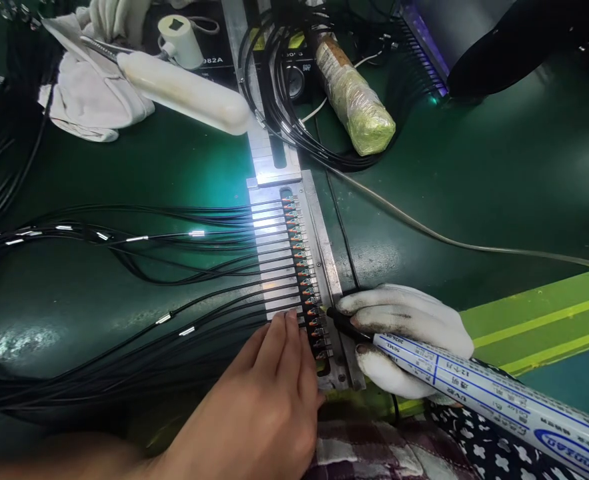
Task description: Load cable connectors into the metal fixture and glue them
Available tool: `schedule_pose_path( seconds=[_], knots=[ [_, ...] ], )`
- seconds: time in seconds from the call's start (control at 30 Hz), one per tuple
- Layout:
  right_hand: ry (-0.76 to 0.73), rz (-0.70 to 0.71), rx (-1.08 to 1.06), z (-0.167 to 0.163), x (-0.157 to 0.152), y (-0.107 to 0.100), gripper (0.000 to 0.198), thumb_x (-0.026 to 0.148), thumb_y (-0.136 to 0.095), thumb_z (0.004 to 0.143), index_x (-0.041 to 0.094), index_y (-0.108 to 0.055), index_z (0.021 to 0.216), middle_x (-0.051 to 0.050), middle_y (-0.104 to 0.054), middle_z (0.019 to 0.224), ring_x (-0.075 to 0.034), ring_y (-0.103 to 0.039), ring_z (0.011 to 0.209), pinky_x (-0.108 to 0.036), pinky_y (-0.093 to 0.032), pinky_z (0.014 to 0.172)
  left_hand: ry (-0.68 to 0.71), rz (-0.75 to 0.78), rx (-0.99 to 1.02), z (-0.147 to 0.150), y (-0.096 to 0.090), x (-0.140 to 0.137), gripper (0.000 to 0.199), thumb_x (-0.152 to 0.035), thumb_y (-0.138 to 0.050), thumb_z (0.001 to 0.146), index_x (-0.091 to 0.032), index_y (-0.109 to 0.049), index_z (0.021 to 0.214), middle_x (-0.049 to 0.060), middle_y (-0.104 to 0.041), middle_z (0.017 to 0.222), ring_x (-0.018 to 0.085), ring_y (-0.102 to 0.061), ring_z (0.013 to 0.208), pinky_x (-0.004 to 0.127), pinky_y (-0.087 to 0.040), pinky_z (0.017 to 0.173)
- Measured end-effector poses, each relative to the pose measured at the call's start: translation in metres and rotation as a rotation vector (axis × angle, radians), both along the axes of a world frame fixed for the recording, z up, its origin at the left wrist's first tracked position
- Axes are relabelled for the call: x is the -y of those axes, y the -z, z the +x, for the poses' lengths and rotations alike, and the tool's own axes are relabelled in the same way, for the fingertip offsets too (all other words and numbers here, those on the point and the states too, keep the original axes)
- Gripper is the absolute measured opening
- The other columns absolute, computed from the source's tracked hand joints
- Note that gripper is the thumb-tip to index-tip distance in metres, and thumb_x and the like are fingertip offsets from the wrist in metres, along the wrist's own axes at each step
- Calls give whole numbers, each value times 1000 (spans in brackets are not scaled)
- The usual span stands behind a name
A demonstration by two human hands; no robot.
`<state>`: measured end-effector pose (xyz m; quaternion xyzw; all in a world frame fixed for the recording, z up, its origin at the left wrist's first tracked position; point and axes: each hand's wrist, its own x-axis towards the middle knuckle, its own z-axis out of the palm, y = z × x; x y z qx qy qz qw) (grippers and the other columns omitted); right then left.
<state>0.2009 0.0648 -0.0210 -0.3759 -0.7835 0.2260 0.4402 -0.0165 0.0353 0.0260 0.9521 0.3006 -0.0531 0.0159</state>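
Observation:
My bare left hand [274, 393] rests on the lower end of a metal cable fixture [274, 267], its fingers pressed together over the black cables [214, 263]. Those cables lie side by side in slots, and their orange-marked connectors [301, 255] line the fixture's right side. In a white, stained glove, my right hand [409, 327] closes around a printed tube of UV glue [474, 393]. The tube's black nozzle [347, 325] points left, with its fine tip at the connectors just right of my left fingertips. Whether the tip touches one I cannot tell.
Above the fixture, a white-handled tool [184, 90] gives off bright light. White gloves [94, 93], a white cylinder [180, 41], coiled black cables [274, 80] and a plastic-wrapped roll [357, 100] lie at the back. A pale cord [414, 223] crosses the right side.

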Motion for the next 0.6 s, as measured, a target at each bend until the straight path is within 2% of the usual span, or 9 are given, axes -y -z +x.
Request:
schedule_pose_path(
  seconds=[0.6],
  knots=[
    [-6, 4, -17, 1, 1, 0, 16, 18, -69, 76, 13, -67, 91, -10, -75, 88, -21, -74, 82, -31, -61, 71, 10, -5, -20, 0, 0, -1, 39, -17, -38, 94, -6, -63, 122, 18, -69, 119, 28, -65, 109, 43, -47, 96]
  ],
)
